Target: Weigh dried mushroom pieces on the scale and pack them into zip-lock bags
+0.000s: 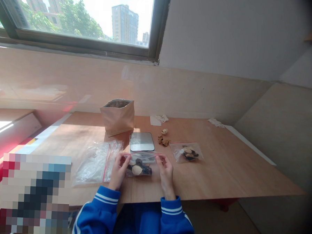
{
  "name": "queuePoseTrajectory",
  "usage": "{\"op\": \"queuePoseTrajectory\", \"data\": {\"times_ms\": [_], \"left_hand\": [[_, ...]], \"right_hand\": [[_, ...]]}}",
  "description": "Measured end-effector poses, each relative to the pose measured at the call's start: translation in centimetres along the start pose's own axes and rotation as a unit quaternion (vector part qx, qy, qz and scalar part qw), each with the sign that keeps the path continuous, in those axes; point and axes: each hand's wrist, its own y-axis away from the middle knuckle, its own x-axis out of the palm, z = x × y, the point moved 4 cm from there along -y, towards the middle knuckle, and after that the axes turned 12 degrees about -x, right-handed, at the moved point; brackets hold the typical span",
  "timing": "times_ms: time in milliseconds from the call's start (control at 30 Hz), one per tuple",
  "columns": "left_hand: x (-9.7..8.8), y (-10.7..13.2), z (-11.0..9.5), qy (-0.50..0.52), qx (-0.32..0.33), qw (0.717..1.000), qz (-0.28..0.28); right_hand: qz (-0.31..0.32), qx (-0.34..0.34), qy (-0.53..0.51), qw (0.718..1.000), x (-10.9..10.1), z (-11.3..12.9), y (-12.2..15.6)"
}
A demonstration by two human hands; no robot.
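A clear zip bag [141, 165] with dark and pale dried pieces inside hangs just above the wooden table [221, 169]. My left hand [119, 171] pinches its left top corner and my right hand [165, 171] pinches its right top corner, along the red zip strip. Right behind the bag lies a small flat digital scale [141, 141]. To the left, a pile of empty zip bags [97, 162] lies flat. A second filled zip bag [187, 152] rests on the table to the right.
An open brown paper bag [117, 116] stands behind the scale. Loose dried pieces [163, 138] lie beside the scale, and crumpled white paper [159, 119] lies by the wall. A window is above and a tiled wall surrounds the table.
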Motion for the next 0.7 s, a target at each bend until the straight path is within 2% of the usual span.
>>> {"op": "queuePoseTrajectory", "data": {"times_ms": [300,500,567,700], "left_hand": [[-0.1,0.1,-0.4,-0.075,0.04,0.996,-0.04],[-0.3,0.2,-0.2,-0.072,0.039,0.995,-0.051],[-0.2,0.2,-0.2,-0.046,0.033,0.998,-0.036],[0.0,0.2,-0.3,0.002,0.011,1.0,-0.006]], "right_hand": [[-0.026,0.043,-0.017,0.999,-0.2,-0.9,0.0],[-0.046,0.041,-0.012,0.998,-0.2,-0.6,-0.1],[-0.028,0.037,-0.021,0.999,0.0,-0.2,-0.1],[0.046,0.038,-0.076,0.995,1.0,1.0,0.3]]}}
